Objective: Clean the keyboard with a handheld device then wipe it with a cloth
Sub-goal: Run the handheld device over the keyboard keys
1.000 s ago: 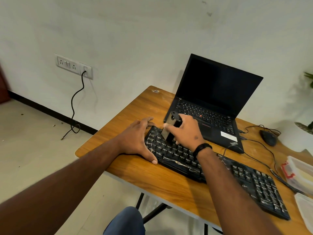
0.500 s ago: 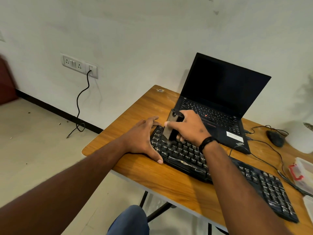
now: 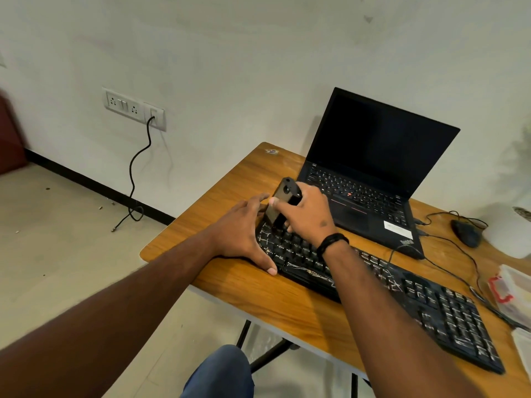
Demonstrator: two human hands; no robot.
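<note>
A long black keyboard (image 3: 416, 300) lies slantwise on the wooden table (image 3: 258, 291). My right hand (image 3: 309, 215) grips a dark handheld device (image 3: 283, 201), held nearly upright with its lower end on the keys at the keyboard's far left corner. My left hand (image 3: 242, 235) rests with fingers spread against the keyboard's left end, thumb along its front edge. No cloth is clearly in view.
An open black laptop (image 3: 373, 179) stands just behind the keyboard. A black mouse (image 3: 465, 232) and cables lie at the right, beside a clear plastic box (image 3: 514, 294) with a red clasp. A wall socket (image 3: 133, 109) with a hanging cable is at the left.
The device and my right hand have stayed at the keyboard's left end with only slight shifts. The camera view has drifted, so the table sits further right in frame.
</note>
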